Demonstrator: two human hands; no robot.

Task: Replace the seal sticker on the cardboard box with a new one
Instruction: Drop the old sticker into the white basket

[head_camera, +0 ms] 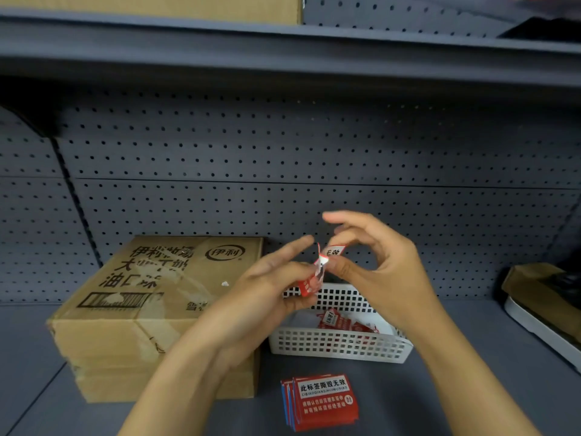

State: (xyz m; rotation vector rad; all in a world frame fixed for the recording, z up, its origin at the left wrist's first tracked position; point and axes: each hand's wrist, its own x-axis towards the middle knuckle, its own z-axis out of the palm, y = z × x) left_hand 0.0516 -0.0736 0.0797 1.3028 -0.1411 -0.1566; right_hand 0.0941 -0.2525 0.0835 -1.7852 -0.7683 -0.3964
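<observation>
Red seal stickers form a small stack [320,402] at the front of the grey shelf [471,388], nearest the camera; the top one carries a white panel with black print. Just behind the stack stands a white perforated basket [339,349], which contains several loose red sticker pieces [338,322].

Above the basket, both hands meet at one red-and-white seal sticker [317,269]. The left hand [270,287] has its grip clenched on the lower red portion of the sticker, thumb and curled fingers pinching it, with the index finger extended. The right hand [377,259] has its grip closed on the upper white portion, pinched between thumb and forefinger; the remaining fingers are spread. The sticker is bent between the two grips and touches neither the basket nor the box. Whether it is a peeled label or backing paper cannot be determined.

The cardboard box [151,313] rests on the shelf to the left of the basket, just beside it, partly hidden by the left forearm. Its top face bears black printed characters and a barcode. A small white scrap [225,283] lies on the top face.

A grey pegboard panel [283,152] forms the back wall. An upper shelf [283,45] spans above it.
</observation>
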